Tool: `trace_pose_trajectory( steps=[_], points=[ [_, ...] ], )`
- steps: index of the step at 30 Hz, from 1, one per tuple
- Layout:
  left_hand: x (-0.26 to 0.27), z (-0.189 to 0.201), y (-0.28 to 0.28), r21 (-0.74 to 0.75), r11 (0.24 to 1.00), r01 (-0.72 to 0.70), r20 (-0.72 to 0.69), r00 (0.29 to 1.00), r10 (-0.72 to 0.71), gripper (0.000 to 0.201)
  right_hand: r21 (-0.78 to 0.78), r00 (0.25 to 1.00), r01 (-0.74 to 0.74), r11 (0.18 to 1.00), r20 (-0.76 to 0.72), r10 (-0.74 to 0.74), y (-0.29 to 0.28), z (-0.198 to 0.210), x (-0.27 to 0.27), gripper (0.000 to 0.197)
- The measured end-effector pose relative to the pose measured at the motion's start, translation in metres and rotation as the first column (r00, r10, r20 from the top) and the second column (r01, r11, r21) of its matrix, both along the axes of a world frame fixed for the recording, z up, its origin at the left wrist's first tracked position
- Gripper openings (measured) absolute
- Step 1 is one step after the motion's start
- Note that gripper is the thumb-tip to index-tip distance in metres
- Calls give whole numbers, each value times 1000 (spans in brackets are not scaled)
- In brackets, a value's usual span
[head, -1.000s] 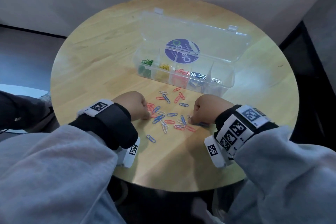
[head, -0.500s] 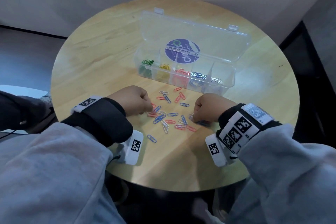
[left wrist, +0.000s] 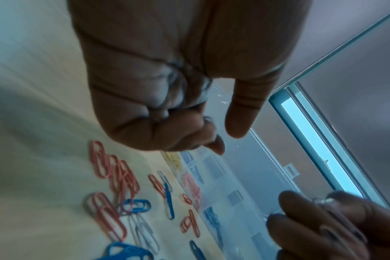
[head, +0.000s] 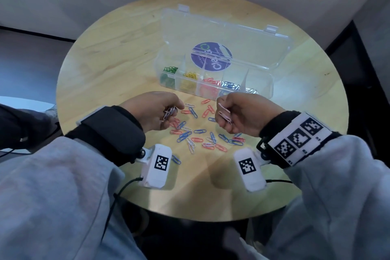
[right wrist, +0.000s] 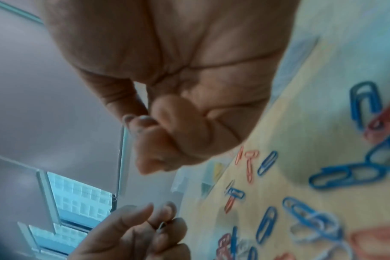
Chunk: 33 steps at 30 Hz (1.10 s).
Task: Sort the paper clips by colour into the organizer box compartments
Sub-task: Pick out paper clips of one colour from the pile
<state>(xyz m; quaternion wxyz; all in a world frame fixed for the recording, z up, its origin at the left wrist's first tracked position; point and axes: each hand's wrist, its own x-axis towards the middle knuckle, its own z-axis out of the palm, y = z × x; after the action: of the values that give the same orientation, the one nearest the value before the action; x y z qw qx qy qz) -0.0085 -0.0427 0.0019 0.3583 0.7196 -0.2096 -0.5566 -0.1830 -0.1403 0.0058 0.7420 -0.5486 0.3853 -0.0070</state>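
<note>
Loose red, blue and white paper clips (head: 197,132) lie scattered on the round wooden table (head: 109,65). Both hands hover just above them. My left hand (head: 156,110) grips a small bunch of white clips (head: 169,112) in curled fingers. My right hand (head: 238,115) pinches white clips (head: 224,113) that stick out at its thumb side. Behind them stands the clear organizer box (head: 268,88), lid open. Its compartments hold, left to right, green (head: 170,69), yellow (head: 190,75), red (head: 211,81), blue (head: 231,86) and white clips (head: 251,91).
The box's open lid (head: 249,48) with a purple round sticker (head: 211,57) leans back behind the compartments. One blue clip (head: 175,159) lies apart near the left wrist camera. Bare tabletop lies left of the box and at the near edge.
Both hands have lifted off the table and turned, each now holding white clips picked from the pile. Before, both were pressed fist-down on the scattered clips.
</note>
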Motion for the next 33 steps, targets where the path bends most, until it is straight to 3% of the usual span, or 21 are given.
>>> trace_pose_trajectory(
  steps=[2,5,8,12,14,19,23,28,33],
  points=[
    [0,-4,-1,18,999,27,46,999,-28,16,66,999,26,997,29,-28,1,0,-1,32],
    [-1,-12,-1,34,983,182,216,959,-185,15,112,994,95,989,35,-100,1,0,-1,40],
    [-6,-15,2,58,937,346,418,843,-337,2,58,991,129,990,32,-131,2,-2,0,42],
    [-11,-18,3,207,858,469,635,603,-483,13,-56,995,82,995,-54,-85,5,-6,2,32],
    [-13,-23,2,242,838,489,670,541,-509,17,-126,991,5,992,-135,-23,7,-8,4,29],
    [-13,-26,0,264,812,520,686,491,-537,13,-288,911,-282,915,-380,161,11,-9,2,14],
    [-11,-29,-1,287,803,523,680,479,-555,18,-473,773,-556,683,-597,216,12,-9,1,11],
    [-11,-31,-2,305,798,519,671,478,-567,21,-499,707,-631,593,-686,175,18,-15,2,3],
    [-12,-30,-1,330,785,525,652,474,-591,18,-509,672,-665,547,-727,140,22,-23,6,14]
  ],
)
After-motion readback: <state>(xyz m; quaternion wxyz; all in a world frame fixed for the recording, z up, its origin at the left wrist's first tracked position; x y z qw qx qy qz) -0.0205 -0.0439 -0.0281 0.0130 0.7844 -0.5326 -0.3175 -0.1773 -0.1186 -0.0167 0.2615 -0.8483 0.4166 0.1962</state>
